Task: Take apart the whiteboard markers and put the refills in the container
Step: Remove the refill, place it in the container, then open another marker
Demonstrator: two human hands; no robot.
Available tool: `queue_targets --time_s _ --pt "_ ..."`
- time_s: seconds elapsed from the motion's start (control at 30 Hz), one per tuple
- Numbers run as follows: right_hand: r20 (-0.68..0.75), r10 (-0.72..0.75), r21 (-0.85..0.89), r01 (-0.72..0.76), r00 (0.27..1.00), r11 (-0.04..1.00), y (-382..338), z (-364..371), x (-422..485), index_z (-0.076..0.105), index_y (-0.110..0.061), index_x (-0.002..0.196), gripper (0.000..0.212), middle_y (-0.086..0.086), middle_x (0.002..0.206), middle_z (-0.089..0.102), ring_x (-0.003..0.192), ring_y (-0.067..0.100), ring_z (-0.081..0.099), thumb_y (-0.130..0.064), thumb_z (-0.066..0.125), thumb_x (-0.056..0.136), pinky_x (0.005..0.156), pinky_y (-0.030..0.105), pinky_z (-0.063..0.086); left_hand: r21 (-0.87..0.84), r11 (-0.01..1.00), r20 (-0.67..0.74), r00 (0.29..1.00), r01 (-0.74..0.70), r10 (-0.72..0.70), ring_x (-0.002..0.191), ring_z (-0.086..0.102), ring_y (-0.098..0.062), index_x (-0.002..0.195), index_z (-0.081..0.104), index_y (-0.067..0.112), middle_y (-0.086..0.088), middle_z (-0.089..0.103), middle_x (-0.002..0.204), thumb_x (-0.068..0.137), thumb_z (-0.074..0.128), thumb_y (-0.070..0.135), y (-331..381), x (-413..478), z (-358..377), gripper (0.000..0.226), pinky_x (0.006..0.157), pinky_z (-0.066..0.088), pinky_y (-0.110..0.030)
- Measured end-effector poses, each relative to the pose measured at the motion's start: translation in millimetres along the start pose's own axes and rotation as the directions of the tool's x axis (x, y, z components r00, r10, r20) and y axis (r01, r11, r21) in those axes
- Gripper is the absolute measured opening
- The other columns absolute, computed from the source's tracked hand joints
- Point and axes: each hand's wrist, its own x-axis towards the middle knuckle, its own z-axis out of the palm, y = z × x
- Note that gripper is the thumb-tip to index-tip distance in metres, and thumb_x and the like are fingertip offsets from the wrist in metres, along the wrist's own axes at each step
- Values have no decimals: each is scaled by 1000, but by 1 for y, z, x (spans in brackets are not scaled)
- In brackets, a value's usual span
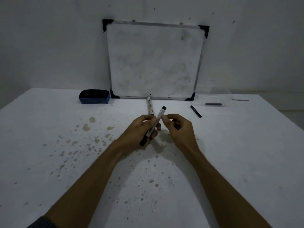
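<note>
The left hand (141, 127) holds a marker (153, 126) above the middle of the counter (49, 145), its grip wrapped around the lower half of the barrel. The marker tilts up and to the right, its dark tip end at the top and its black end poking out below the palm. The right hand (176, 127) sits just beside it, thumb and forefinger pressed together at the upper barrel; whether they pinch the marker or only touch it cannot be told.

A second marker (150, 106) lies on the counter behind the hands, its far end touching the bottom frame of the whiteboard (154, 61) that leans on the wall. A black cap (196, 111) lies to the right. Farther right stands a clear container (226, 99) with a grey refill (213, 104) at its front. A blue eraser (94, 96) rests left of the whiteboard.
</note>
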Motion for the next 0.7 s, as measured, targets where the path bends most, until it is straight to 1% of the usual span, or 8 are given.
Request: queue_targets --time_s 0.07,0.17,0.27,0.33,0.43,0.5,0.6,0.7 --pt "71 21 59 -25 997 998 -4 -2 -1 77 -21 101 22 0 87 77 77 12 70 -39 65 96 70 15 53 -31 999 13 1000 27 -27 74 64 -20 131 50 13 -4 75 91 106 54 33 -4 1 2 33 73 50 -40" --pt "172 103 85 -119 980 989 -8 -3 -2 73 -15 105 29 -3 90 75 78 9 67 -37 55 103 73 21 50 109 994 13 1000 16 -18 93 77 -17 132 44 18 -3 80 99 107 48 38 -1 -2 6 32 89 60 -36" --pt "218 173 141 -206 960 968 -14 -11 2 61 -8 106 31 2 88 71 74 13 61 -31 40 109 72 30 47 427 902 -78 990 -71 115 85 76 -11 127 46 22 0 78 96 108 38 46 1 -1 -2 32 80 61 -29" --pt "335 190 178 -260 923 949 -16 -17 3 57 -10 104 28 2 72 60 65 17 53 -30 37 110 62 32 45 466 867 -93 965 -174 244 80 73 -15 125 51 24 0 74 95 109 35 45 1 -2 -9 31 72 59 -31" --pt "468 236 -33 -250 851 968 -18 -15 -3 65 -25 108 28 -4 70 56 56 8 49 -46 45 105 51 23 39 545 778 -21 922 -313 386 71 68 -8 125 57 24 1 72 92 111 32 41 -2 -7 -11 33 65 56 -23" --pt "473 193 -61 -187 860 981 -18 -11 -8 70 -26 109 27 -13 68 62 52 -2 51 -43 49 105 51 18 39 662 670 59 914 -336 401 69 65 -4 112 59 23 6 69 84 111 34 38 -3 -9 -11 29 63 53 -20" --pt "456 131 -97 -97 880 991 -20 -11 -11 75 -22 106 33 -18 62 64 50 -5 52 -44 50 104 52 15 43 809 463 152 891 -361 427 57 56 -8 86 54 26 11 57 65 110 38 36 -7 -8 -18 31 58 45 -20" --pt "473 109 -124 -57 874 991 -19 -13 -11 77 -24 102 36 -13 59 62 48 -5 52 -48 49 103 51 14 43 809 472 145 897 -350 418 55 54 -6 79 52 30 13 52 59 111 39 32 -9 -6 -19 34 56 41 -14"
